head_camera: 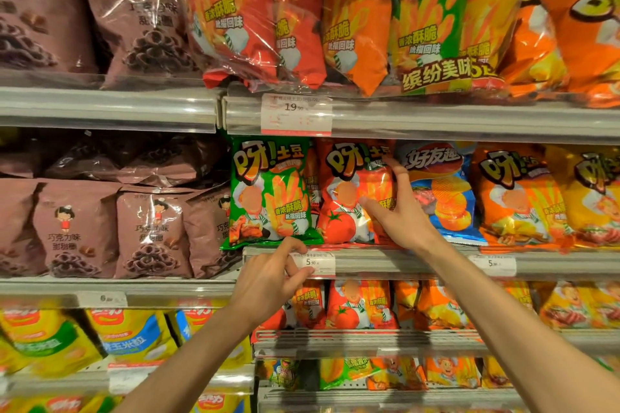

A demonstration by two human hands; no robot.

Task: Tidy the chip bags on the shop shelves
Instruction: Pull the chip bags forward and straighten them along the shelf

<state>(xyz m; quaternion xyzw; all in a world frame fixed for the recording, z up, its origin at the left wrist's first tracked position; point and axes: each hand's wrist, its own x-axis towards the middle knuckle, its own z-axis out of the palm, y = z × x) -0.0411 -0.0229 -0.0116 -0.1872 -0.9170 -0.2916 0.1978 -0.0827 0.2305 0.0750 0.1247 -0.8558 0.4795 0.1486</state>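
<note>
On the middle shelf (419,261) stand a green chip bag (268,194), a red tomato chip bag (345,191), a blue bag (443,191) and an orange bag (516,198) in a row. My right hand (399,211) lies against the right edge of the red bag, fingers spread, thumb on its front and fingertips between it and the blue bag. My left hand (275,275) is below the green bag, at the shelf's front rail, fingers loosely curled by the 5.90 price tag (313,263), holding nothing.
Large red and orange multipacks (352,27) overhang the upper shelf, above a 19.90 tag (295,114). Brown chocolate-ring bags (151,235) fill the left bays. Smaller orange and red bags (362,305) sit on the shelf below, yellow bags (131,335) at lower left.
</note>
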